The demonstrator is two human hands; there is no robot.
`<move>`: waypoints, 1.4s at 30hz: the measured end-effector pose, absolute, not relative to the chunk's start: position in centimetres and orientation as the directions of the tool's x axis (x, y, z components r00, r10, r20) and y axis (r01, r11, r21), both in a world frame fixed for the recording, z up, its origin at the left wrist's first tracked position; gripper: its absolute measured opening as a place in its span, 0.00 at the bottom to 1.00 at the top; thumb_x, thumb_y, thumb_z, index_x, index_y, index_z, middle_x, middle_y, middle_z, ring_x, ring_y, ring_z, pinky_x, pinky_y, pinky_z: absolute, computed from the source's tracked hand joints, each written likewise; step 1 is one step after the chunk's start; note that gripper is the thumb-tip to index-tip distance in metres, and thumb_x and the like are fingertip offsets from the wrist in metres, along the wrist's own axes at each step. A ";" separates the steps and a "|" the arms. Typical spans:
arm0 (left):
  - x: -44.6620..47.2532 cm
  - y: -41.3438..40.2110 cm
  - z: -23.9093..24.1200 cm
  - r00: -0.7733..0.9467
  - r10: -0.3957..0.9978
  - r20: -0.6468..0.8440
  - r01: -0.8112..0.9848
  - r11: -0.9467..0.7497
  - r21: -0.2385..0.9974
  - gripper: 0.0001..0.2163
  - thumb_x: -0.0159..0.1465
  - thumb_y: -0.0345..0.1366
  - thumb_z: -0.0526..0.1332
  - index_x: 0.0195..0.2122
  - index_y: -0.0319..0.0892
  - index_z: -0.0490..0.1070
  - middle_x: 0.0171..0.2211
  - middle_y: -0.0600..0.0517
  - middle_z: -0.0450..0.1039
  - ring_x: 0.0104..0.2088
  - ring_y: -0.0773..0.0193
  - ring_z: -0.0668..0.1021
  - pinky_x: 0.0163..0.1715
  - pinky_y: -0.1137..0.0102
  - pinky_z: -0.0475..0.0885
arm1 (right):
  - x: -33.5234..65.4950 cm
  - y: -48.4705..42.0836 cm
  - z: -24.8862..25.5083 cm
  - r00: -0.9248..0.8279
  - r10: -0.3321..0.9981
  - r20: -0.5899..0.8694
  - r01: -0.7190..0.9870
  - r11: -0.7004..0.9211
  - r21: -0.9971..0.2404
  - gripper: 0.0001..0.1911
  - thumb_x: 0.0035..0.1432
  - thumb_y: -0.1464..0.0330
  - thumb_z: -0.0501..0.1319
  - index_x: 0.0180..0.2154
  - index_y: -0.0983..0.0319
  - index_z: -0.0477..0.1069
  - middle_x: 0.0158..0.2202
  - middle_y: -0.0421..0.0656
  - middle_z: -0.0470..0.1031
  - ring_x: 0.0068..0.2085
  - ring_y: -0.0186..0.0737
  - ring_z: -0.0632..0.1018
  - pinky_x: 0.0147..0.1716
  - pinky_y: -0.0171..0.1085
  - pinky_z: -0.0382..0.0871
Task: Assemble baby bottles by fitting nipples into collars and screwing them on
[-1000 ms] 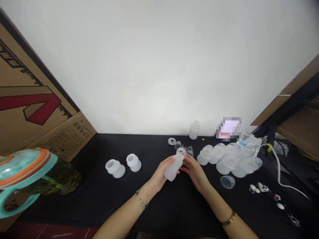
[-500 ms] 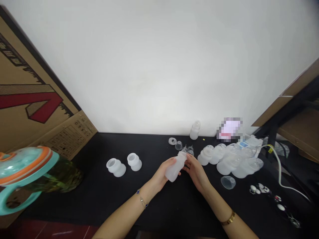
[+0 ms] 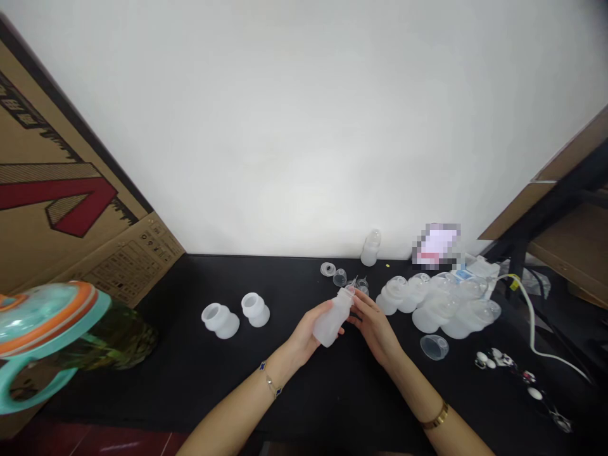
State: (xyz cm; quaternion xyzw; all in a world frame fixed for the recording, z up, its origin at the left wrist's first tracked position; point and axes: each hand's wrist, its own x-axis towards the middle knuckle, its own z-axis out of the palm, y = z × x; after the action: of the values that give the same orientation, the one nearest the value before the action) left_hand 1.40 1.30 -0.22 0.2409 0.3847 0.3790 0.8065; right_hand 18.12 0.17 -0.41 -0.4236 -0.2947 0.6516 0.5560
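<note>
- Through the head camera I see the person's left grip [image 3: 306, 332] wrapped around the bottle [image 3: 330, 322], fingers on one side and thumb on the other.
- I have the bottle between the two arms, above the black tabletop [image 3: 156, 402], tilted, with its neck up and to the right and its base toward the person.
- I find the right grip [image 3: 373, 322] at the bottle's neck, fingers bent; I cannot tell whether they pinch the rim or a clear piece there.
- Just beyond the neck I make out small clear parts [image 3: 362, 285], partly hidden, with a clear cap [image 3: 340, 277] and a ring [image 3: 327, 270] to their left.
- To the left I see two open bottles [image 3: 221, 321], near each other.
- By the wall [image 3: 304, 126] I see a capped bottle [image 3: 370, 249], upright.
- Right of the right grip I have a cluster of bottles [image 3: 430, 316], several under domed caps, with a loose cap [image 3: 434, 348] in front.
- At far left I see a jug [image 3: 52, 320] before a carton [image 3: 95, 202]; at far right, a white cable [image 3: 531, 320].
</note>
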 end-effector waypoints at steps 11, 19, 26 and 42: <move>1.4 1.4 0.0 0.437 0.791 -0.428 -0.458 0.605 0.651 0.18 0.65 0.41 0.60 0.46 0.29 0.74 0.36 0.39 0.79 0.24 0.61 0.79 0.23 0.70 0.72 | 18.2 0.0 0.0 -0.043 0.979 -0.201 -0.496 -0.196 -0.846 0.17 0.53 0.58 0.69 0.45 0.54 0.77 0.46 0.42 0.78 0.44 0.44 0.75 0.41 0.41 0.68; 1.4 1.2 -0.1 0.426 0.813 -0.397 -0.428 0.568 0.703 0.19 0.65 0.42 0.61 0.48 0.29 0.74 0.37 0.39 0.78 0.25 0.62 0.79 0.24 0.71 0.72 | 18.2 0.0 -0.1 -0.037 0.978 -0.204 -0.494 -0.196 -0.847 0.16 0.53 0.59 0.69 0.44 0.54 0.77 0.46 0.42 0.77 0.43 0.44 0.75 0.39 0.40 0.68; 1.4 1.0 0.3 0.412 0.842 -0.349 -0.412 0.514 0.753 0.19 0.62 0.42 0.64 0.50 0.35 0.74 0.39 0.42 0.79 0.25 0.62 0.79 0.26 0.70 0.73 | 18.2 0.0 -0.5 -0.010 0.981 -0.192 -0.484 -0.173 -0.858 0.13 0.53 0.60 0.69 0.41 0.54 0.76 0.44 0.40 0.76 0.43 0.43 0.74 0.39 0.40 0.68; 1.6 0.9 0.7 0.384 0.869 -0.314 -0.433 0.469 0.769 0.21 0.61 0.39 0.66 0.53 0.35 0.73 0.41 0.41 0.78 0.29 0.61 0.79 0.28 0.69 0.75 | 18.1 0.1 -0.3 0.005 0.978 -0.209 -0.504 -0.178 -0.845 0.14 0.54 0.57 0.67 0.40 0.55 0.76 0.43 0.43 0.77 0.44 0.46 0.75 0.37 0.41 0.69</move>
State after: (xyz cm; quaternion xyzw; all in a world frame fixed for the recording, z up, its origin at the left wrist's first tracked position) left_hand 1.60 0.89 0.67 0.2991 0.3638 0.4194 0.7761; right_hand 18.08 0.06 -0.33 -0.4158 -0.2849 0.6452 0.5742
